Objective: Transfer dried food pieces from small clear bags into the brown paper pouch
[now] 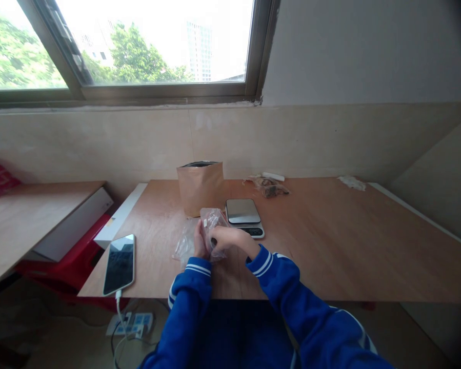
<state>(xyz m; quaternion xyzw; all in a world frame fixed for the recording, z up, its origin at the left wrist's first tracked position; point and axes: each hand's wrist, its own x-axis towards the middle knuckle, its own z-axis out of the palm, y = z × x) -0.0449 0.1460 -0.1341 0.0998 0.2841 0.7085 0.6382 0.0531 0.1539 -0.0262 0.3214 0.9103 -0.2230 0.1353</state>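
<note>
My left hand [200, 241] is closed around a clear plastic bag [211, 216], holding it up just above the front middle of the table. My right hand [232, 238] reaches across from the right with its fingers bent at the bag; a small dark spot shows by the fingertips, too small to name. More crumpled clear plastic [184, 242] lies to the left of my left hand. Behind the hands stands an upright brown paper pouch [200, 188], its top open. A kitchen scale [243, 211] with a bare metal plate sits just beyond my right hand.
A phone [120, 264] on a white charging cable [118, 302] lies at the table's left edge. At the back, a clear bag with brown contents [271, 189] rests beside a white stick-like item [273, 176]. Crumpled white material [352, 183] lies far right. A power strip [132, 324] is below.
</note>
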